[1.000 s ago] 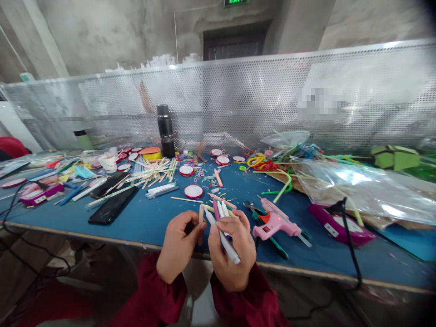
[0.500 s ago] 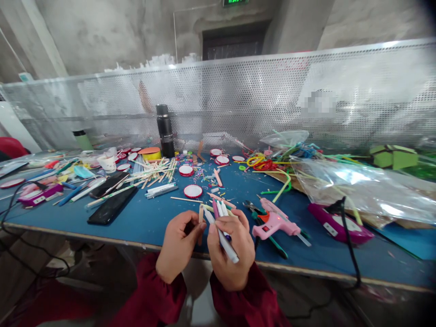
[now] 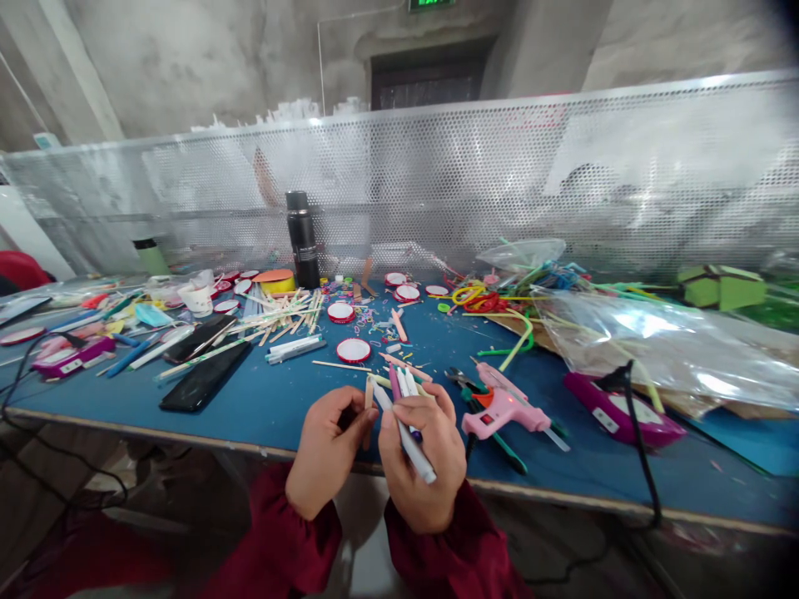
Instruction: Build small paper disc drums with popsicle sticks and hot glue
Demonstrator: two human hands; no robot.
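Near the table's front edge, my left hand [image 3: 330, 449] pinches a small flat wooden stick [image 3: 369, 394], held roughly upright. My right hand [image 3: 428, 457] is closed around a white marker [image 3: 409, 441], whose tip end meets or nearly meets the top of the stick. Beyond the right fingers, several more markers, one a pink marker [image 3: 394, 381], stick out; whether that hand grips them too I cannot tell. A white-faced, red-rimmed disc [image 3: 354, 351] lies just beyond both hands. Right of my right hand lies a pink glue gun [image 3: 504, 406].
Green-handled pliers [image 3: 508, 453] lie under the glue gun. On the left are a black phone [image 3: 205, 378], a pile of wooden sticks [image 3: 290, 312] and a black bottle [image 3: 303, 241]. A purple power strip [image 3: 624, 412] with a cable sits at right, beside clear plastic bags [image 3: 655, 333].
Almost nothing differs. The white marker in my right hand has shifted very slightly; my left hand and the stick stay in place.
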